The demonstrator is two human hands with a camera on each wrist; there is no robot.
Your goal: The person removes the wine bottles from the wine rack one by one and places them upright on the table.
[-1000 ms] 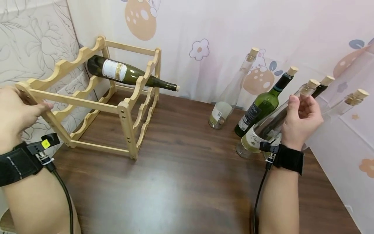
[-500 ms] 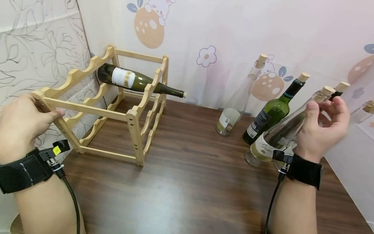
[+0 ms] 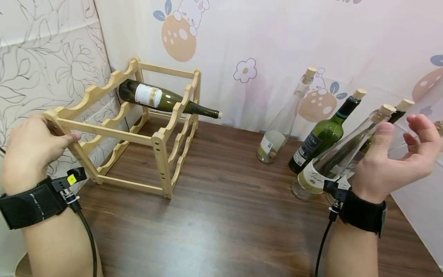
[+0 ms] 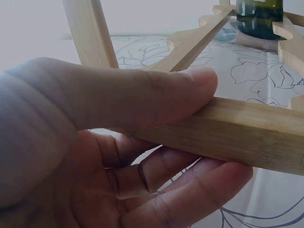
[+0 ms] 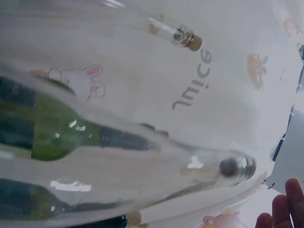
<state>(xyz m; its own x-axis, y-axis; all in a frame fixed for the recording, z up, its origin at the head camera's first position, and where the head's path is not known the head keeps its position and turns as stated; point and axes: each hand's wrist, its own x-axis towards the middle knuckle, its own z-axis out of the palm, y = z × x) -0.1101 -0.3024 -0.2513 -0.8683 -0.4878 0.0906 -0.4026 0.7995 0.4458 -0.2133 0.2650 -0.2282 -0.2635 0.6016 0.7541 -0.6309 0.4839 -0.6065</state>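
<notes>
A light wooden wine rack [image 3: 104,132] stands at the left, and my left hand [image 3: 36,150] grips its near left corner. In the left wrist view the thumb [image 4: 156,92] lies over the wooden bar [image 4: 247,128], with fingers curled beneath. One dark green bottle [image 3: 173,100] lies in the rack's top tier, corked neck toward the right. My right hand [image 3: 398,163] holds nothing; its fingers are spread and loosely bent beside a clear corked bottle [image 3: 313,179] with a cream label. The right wrist view shows that clear bottle [image 5: 190,166] large, my fingertips [image 5: 282,209] beyond its cork.
Behind the right hand stand a green bottle [image 3: 327,132] with a dark label and a dark-necked bottle [image 3: 398,115]. Another clear bottle [image 3: 273,140] stands farther left. A further cork [image 3: 439,126] shows at the right edge. A patterned curtain [image 3: 221,34] backs the brown table [image 3: 221,215].
My right hand has come away from the clear bottle's neck, moving right while its fingers spread. The left hand keeps its grip on the rack. The head view has shifted slightly.
</notes>
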